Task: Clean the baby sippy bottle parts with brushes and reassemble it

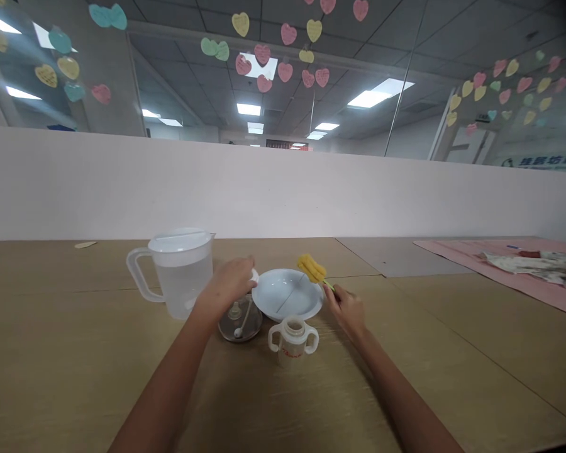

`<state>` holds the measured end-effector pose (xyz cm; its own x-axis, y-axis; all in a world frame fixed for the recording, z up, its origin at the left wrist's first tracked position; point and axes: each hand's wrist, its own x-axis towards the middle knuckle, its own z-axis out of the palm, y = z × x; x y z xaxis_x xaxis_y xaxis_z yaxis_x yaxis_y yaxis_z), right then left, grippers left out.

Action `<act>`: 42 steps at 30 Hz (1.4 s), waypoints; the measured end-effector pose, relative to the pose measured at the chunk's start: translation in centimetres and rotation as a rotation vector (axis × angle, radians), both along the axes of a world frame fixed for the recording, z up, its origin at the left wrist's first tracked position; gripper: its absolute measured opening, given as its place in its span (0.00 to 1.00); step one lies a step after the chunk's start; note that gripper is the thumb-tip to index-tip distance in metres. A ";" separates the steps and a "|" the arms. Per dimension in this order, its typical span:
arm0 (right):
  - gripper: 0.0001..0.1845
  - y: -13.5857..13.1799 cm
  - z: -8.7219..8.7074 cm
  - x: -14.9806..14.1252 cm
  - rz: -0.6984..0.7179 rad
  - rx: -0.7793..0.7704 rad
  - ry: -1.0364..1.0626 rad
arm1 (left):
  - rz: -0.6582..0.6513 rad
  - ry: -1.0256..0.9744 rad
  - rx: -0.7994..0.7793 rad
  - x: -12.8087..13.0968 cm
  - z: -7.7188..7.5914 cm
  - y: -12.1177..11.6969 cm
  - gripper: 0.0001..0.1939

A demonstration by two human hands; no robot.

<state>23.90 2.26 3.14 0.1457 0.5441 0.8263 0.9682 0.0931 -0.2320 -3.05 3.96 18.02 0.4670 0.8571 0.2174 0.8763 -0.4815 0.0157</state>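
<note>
My right hand [348,309] is closed round the thin green handle of a yellow sponge bottle brush [312,268]. The sponge head is held over the right rim of a white bowl [268,292]. Above the bowl's left edge, my left hand [233,280] pinches a small white piece [255,275], mostly hidden by the fingers. Under that hand lies a round metal dish [249,330] with a clear bottle teat [235,311] and a straw with a rounded end [238,331]. A two-handled baby bottle [293,343] stands upright and lidless before the bowl.
A lidded clear pitcher [183,286] with liquid in it stands left of my left hand. Behind the brown tabletop [75,352] runs a low white wall [283,195]. A pink cloth [446,255] with crumpled fabric [528,263] lies at the far right.
</note>
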 end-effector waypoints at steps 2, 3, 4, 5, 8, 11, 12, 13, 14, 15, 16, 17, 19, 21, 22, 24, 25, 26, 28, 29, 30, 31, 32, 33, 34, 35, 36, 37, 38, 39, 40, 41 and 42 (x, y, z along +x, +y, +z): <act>0.33 0.0 0.0 -0.1 -0.007 -0.014 0.007 | 0.072 0.108 -0.087 -0.4 -0.6 1.0 0.14; 0.34 0.0 0.0 -0.2 -0.007 -0.020 0.008 | 0.090 0.140 -0.122 -0.5 -0.9 1.4 0.13; 0.34 0.0 0.0 -0.3 -0.006 -0.028 0.009 | 0.102 0.159 -0.149 -0.5 -1.2 1.8 0.13; 0.34 0.0 0.1 -0.5 -0.008 -0.036 0.008 | 0.111 0.171 -0.168 -0.5 -1.5 2.1 0.12; 0.36 0.0 0.1 -0.8 -0.021 -0.050 0.005 | 0.139 0.205 -0.205 -0.2 -2.5 2.8 0.11; 0.35 0.0 0.1 -0.8 -0.021 -0.048 -0.003 | 0.149 0.227 -0.218 0.2 -3.5 3.4 0.12; 0.35 0.0 0.1 -0.8 -0.021 -0.050 -0.007 | 0.150 0.231 -0.220 0.3 -3.8 3.6 0.13; 0.35 0.0 0.1 -0.8 -0.020 -0.053 -0.010 | 0.151 0.233 -0.221 0.4 -4.0 3.8 0.14; 0.35 -0.1 0.1 -0.9 -0.019 -0.056 -0.013 | 0.151 0.232 -0.220 0.5 -4.3 3.9 0.14; 0.35 -0.1 0.1 -0.9 -0.016 -0.059 -0.016 | 0.152 0.231 -0.219 0.6 -4.5 4.1 0.15; 0.35 -0.1 0.1 -0.9 -0.012 -0.059 -0.020 | 0.153 0.231 -0.218 0.7 -4.6 4.3 0.15; 0.35 -0.1 0.1 -0.9 -0.007 -0.058 -0.023 | 0.155 0.231 -0.216 0.7 -4.7 4.4 0.15; 0.35 -0.1 0.1 -0.9 0.001 -0.053 -0.027 | 0.160 0.233 -0.213 0.7 -4.8 4.6 0.15; 0.35 0.0 0.1 -0.9 0.000 -0.051 -0.025 | 0.166 0.233 -0.209 0.6 -4.7 4.7 0.15; 0.35 0.0 0.1 -0.9 -0.002 -0.053 -0.022 | 0.168 0.232 -0.206 0.5 -4.7 4.7 0.16; 0.34 -0.1 0.1 -0.9 -0.003 -0.066 -0.015 | 0.173 0.230 -0.201 0.3 -4.6 4.8 0.16; 0.35 -0.1 0.1 -0.9 -0.005 -0.074 -0.010 | 0.174 0.230 -0.199 0.2 -4.6 4.8 0.15; 0.35 -0.1 0.1 -0.9 -0.006 -0.080 -0.006 | 0.175 0.230 -0.199 0.1 -4.7 4.8 0.15; 0.35 -0.1 0.2 -0.9 -0.013 -0.086 0.002 | 0.177 0.232 -0.202 0.0 -4.9 4.9 0.14; 0.35 -0.1 0.2 -0.9 -0.016 -0.085 0.005 | 0.177 0.233 -0.205 -0.1 -5.0 4.9 0.14; 0.36 -0.1 0.2 -0.9 -0.017 -0.082 0.007 | 0.178 0.234 -0.208 -0.1 -5.2 5.0 0.14; 0.36 -0.1 0.2 -0.9 -0.017 -0.080 0.007 | 0.179 0.233 -0.210 -0.1 -5.3 5.0 0.14; 0.35 -0.1 0.2 -0.9 -0.019 -0.077 0.006 | 0.180 0.232 -0.211 -0.1 -5.4 5.1 0.14; 0.35 -0.1 0.2 -0.9 -0.021 -0.075 0.004 | 0.182 0.231 -0.212 0.0 -5.5 5.1 0.14; 0.35 -0.1 0.2 -0.9 -0.023 -0.074 0.000 | 0.183 0.231 -0.212 0.0 -5.6 5.1 0.14; 0.35 -0.1 0.2 -0.9 -0.026 -0.074 -0.002 | 0.185 0.231 -0.212 0.0 -5.7 5.2 0.14; 0.35 -0.1 0.1 -0.9 -0.027 -0.074 -0.003 | 0.186 0.230 -0.211 0.0 -5.7 5.2 0.14; 0.35 -0.1 0.1 -0.9 -0.028 -0.075 -0.002 | 0.187 0.229 -0.211 -0.1 -5.7 5.2 0.14; 0.35 -0.1 0.1 -0.9 -0.026 -0.077 -0.001 | 0.188 0.227 -0.211 -0.1 -5.8 5.3 0.14; 0.35 -0.1 0.1 -0.9 -0.025 -0.078 -0.002 | 0.189 0.224 -0.211 -0.2 -5.8 5.3 0.15; 0.35 -0.1 0.1 -0.9 -0.027 -0.077 -0.003 | 0.191 0.221 -0.211 -0.2 -5.9 5.3 0.15; 0.35 -0.1 0.1 -0.9 -0.031 -0.076 -0.007 | 0.190 0.217 -0.212 -0.3 -5.9 5.3 0.15; 0.35 0.0 0.0 -0.9 -0.033 -0.074 -0.012 | 0.189 0.213 -0.214 -0.3 -6.0 5.2 0.15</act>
